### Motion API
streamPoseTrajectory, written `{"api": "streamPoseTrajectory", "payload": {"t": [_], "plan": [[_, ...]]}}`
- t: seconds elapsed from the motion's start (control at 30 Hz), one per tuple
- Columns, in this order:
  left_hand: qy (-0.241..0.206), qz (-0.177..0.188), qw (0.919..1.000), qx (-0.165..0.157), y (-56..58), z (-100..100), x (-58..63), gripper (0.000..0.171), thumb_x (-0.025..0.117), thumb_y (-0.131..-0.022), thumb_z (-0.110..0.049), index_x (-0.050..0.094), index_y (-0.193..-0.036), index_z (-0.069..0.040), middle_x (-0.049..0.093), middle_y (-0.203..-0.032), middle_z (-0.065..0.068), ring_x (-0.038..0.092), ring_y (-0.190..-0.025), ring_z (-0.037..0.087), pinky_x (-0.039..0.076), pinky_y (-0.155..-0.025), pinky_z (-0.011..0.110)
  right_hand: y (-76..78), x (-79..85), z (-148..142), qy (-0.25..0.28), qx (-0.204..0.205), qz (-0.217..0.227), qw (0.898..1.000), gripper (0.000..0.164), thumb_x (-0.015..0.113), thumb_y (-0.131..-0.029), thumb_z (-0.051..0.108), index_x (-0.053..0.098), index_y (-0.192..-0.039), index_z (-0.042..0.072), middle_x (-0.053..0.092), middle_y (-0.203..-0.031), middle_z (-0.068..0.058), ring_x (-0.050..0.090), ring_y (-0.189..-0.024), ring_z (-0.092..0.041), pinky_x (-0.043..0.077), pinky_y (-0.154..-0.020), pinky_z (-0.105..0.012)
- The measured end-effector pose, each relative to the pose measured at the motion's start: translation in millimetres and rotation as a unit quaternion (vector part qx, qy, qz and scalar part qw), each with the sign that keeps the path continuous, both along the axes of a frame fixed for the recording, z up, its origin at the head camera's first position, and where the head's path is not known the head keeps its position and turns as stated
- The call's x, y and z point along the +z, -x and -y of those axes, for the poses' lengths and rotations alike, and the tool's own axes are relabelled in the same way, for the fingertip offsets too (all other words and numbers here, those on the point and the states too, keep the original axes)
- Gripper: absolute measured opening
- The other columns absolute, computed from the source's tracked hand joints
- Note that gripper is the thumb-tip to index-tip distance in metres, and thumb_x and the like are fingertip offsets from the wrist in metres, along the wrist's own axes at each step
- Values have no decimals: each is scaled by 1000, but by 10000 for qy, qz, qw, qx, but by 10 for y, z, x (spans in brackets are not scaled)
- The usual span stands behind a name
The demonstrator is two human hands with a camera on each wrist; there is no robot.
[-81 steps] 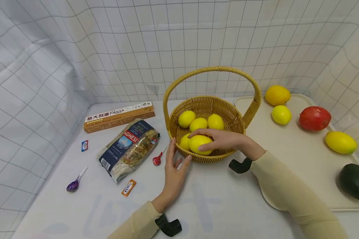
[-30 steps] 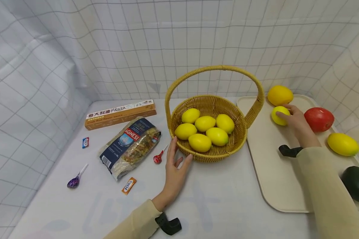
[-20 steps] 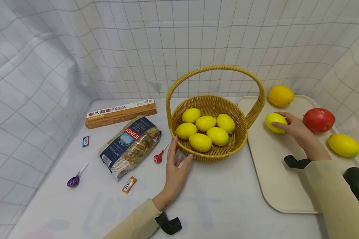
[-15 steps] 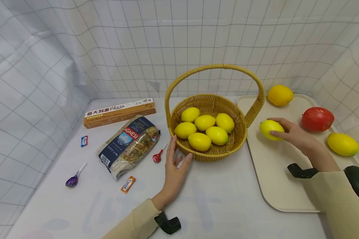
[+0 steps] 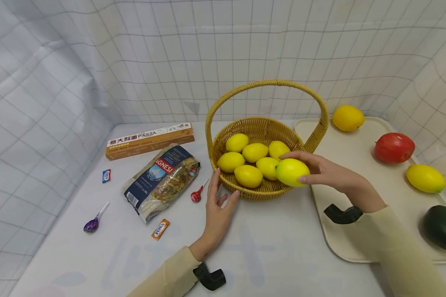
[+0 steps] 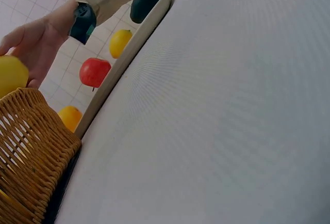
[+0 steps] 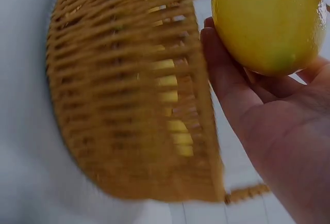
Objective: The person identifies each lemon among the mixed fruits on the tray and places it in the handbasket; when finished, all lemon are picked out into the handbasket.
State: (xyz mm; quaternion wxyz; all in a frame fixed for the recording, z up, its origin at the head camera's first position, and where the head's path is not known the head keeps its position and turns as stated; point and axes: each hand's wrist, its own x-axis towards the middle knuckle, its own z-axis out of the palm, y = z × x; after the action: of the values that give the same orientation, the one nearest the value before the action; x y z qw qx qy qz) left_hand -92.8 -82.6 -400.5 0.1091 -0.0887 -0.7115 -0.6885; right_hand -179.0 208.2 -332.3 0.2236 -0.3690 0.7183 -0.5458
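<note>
A wicker basket (image 5: 262, 195) with a tall arched handle (image 5: 267, 83) stands mid-table, and several lemons (image 5: 248, 176) lie inside it. My right hand (image 5: 332, 175) grips another lemon (image 5: 292, 172) over the basket's right front rim, thumb in front and fingers behind. In the right wrist view this lemon (image 7: 268, 22) appears just past the woven wall (image 7: 124, 100). My left hand (image 5: 216, 220) touches the basket's front left side with extended fingertips and thumb. The lemon in my right hand partly covers two lemons in the basket.
On the right, a cream tray (image 5: 342, 243) bears an orange-yellow fruit (image 5: 348, 118), a red fruit (image 5: 394, 147), a yellow fruit (image 5: 425, 178) and a dark green fruit (image 5: 442, 228). Left lie a pasta box (image 5: 150, 142), a pasta bag (image 5: 161, 181), lollipops (image 5: 91, 225) and wrapped candies (image 5: 160, 229).
My right hand released a lemon in the basket, took another from the tray's back left and carried it left over the basket rim. My left hand has stayed at the basket.
</note>
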Motion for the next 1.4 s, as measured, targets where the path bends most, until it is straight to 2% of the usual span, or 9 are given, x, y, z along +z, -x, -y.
{"api": "streamPoseTrajectory", "payload": {"t": [0.1, 0.17, 0.3, 0.6, 0.8, 0.97, 1.17, 1.33, 1.4], "plan": [[53, -4, 10000, 31, -3, -15, -7, 69, 57, -94, -8, 19, -150, -10, 11, -154, 3, 25, -134, 24, 33, -99, 52, 125, -24, 208, -280, 75, 147, 9995, 51, 58, -92, 11, 41, -140, 12, 40, -136, -9, 38, -118, -26, 36, -94, -32], [25, 37, 10000, 19, -36, -29, 73, 68, 56, -93, -5, 19, -150, -6, 11, -154, 8, 24, -134, 28, 32, -99, 54, 201, -48, 325, -540, 249, 238, 9979, 50, 59, -92, 16, 42, -139, 14, 41, -135, -7, 39, -118, -26, 35, -96, -36], [47, 90, 9999, 26, -44, -32, 91, 68, 56, -93, -6, 19, -150, -7, 10, -154, 8, 24, -134, 27, 32, -99, 53, 298, -79, 480, -1070, 636, 353, 9916, 46, 61, -92, 21, 45, -134, 13, 43, -134, -4, 37, -122, -21, 29, -101, -43], [15, 56, 10000, 17, -43, -40, 82, 68, 57, -93, -5, 19, -150, -11, 10, -154, 7, 25, -134, 25, 32, -99, 52, 302, -48, 511, -1568, 810, 233, 9840, 41, 60, -93, 24, 52, -130, 12, 47, -132, -2, 39, -122, -21, 31, -100, -43], [-8, 73, 10000, 8, -41, -54, 69, 68, 57, -93, -5, 19, -150, -10, 11, -154, 6, 25, -134, 27, 32, -99, 53, 297, -44, 482, -1832, 793, -202, 9797, 35, 58, -94, 17, 57, -128, 9, 53, -127, 0, 44, -118, -19, 33, -98, -41], [14, 25, 10000, 11, -26, -62, 65, 68, 57, -93, -6, 19, -150, -7, 11, -154, 7, 25, -134, 28, 32, -99, 53, 304, -63, 477, -1652, 640, -433, 9832, 27, 53, -95, 5, 62, -120, 5, 60, -120, -3, 47, -117, -20, 36, -97, -40], [18, 22, 10000, 18, -16, -64, 69, 69, 57, -93, -6, 19, -150, -8, 10, -154, 8, 25, -134, 27, 32, -99, 53, 268, -38, 321, -1153, 283, -364, 9923, 27, 51, -97, 10, 61, -121, 4, 59, -121, -7, 49, -115, -23, 40, -94, -31], [-59, 10, 10000, 26, -14, -60, 71, 69, 57, -92, -4, 19, -150, -7, 9, -154, 9, 24, -134, 28, 32, -99, 53, 184, 96, -156, -504, 539, -638, 9952, 31, 47, -96, -2, 57, -125, 1, 56, -124, -18, 48, -115, -28, 39, -95, -28], [-89, 10, 10000, 36, -21, -57, 71, 70, 57, -92, -3, 19, -150, -6, 9, -154, 8, 23, -135, 27, 31, -99, 53, 153, 146, -438, -36, 565, -863, 9947, 35, 42, -93, -12, 54, -126, -5, 54, -124, -23, 48, -117, -28, 38, -96, -28]]}}
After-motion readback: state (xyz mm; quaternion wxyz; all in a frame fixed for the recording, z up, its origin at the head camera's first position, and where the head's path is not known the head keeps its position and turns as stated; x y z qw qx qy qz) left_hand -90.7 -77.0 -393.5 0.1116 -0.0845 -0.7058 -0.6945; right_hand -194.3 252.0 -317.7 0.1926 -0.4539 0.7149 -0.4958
